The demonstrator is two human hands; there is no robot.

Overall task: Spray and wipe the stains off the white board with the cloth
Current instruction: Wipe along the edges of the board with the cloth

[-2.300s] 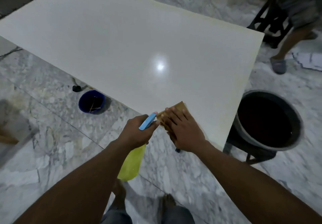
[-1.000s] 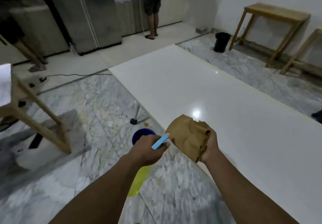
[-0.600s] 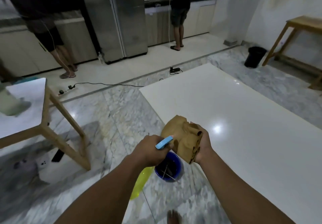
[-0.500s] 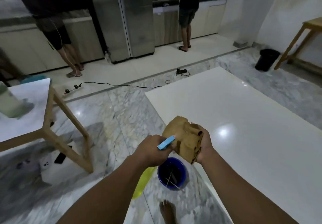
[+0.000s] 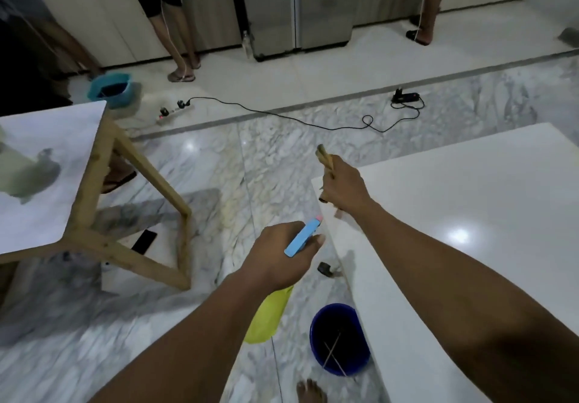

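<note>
The white board (image 5: 470, 189) lies flat at the right, its near-left corner in front of me. My right hand (image 5: 344, 188) grips the bunched tan cloth (image 5: 324, 159) over that corner, most of the cloth hidden behind the hand. My left hand (image 5: 279, 261) holds the yellow spray bottle (image 5: 269, 318) by its blue trigger head (image 5: 303, 237), just left of the board's edge, the bottle hanging below the hand.
A dark blue bucket (image 5: 338, 337) stands on the marble floor beside the board's edge. A wooden-legged table (image 5: 78, 164) is at the left. A power strip and black cable (image 5: 282, 114) cross the floor. People's legs (image 5: 175, 42) stand by the cabinets.
My view has swung left and down along the board. My right hand has reached forward with the cloth to the board's corner. The left hand still holds the bottle.
</note>
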